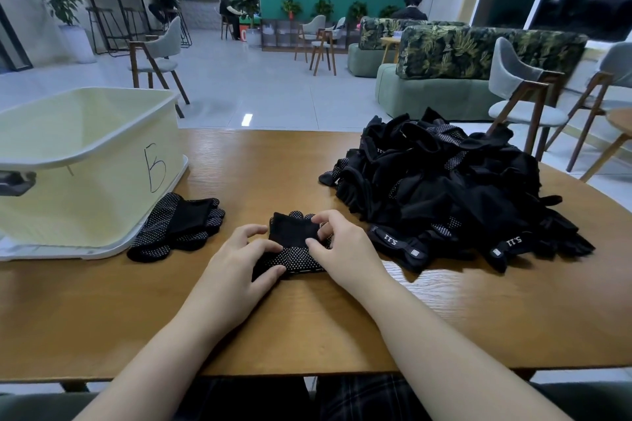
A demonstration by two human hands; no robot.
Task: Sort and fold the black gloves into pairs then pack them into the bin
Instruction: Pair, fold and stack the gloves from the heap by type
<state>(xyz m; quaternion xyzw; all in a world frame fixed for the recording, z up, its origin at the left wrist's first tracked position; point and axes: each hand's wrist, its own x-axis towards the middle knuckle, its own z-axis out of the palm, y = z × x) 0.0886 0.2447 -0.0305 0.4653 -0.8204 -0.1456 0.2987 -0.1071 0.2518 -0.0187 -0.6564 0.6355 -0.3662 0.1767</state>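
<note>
Both hands work on one pair of gloves point(294, 246) that lies on the tabletop point(342, 318) directly between them, close to the person's body. The left hand point(239, 260) has its fingers curled over the near left end of the bundle, its thumb pressing the dotted palm side down. The right hand point(342, 246) pinches the plain black cuff part between thumb and fingertips at the bundle's right edge. The bundle's long axis runs roughly away from the person, with the fingertips of the gloves peeking out at the far end and the cuff folded over on top.

The fold looks nearly finished, so the next move is probably to carry the bundle to the bin point(89, 167). The bin stands well off to the left of the hands and further out, open at the top; the left hand is the nearer one to it. A folded pair point(178, 225) already rests just left of the left hand, touching the foot of the bin, and has not yet been packed. The unsorted pile of gloves point(451, 195) lies to the right of the right hand, just beside it, so that hand is better placed to draw the next glove.
</note>
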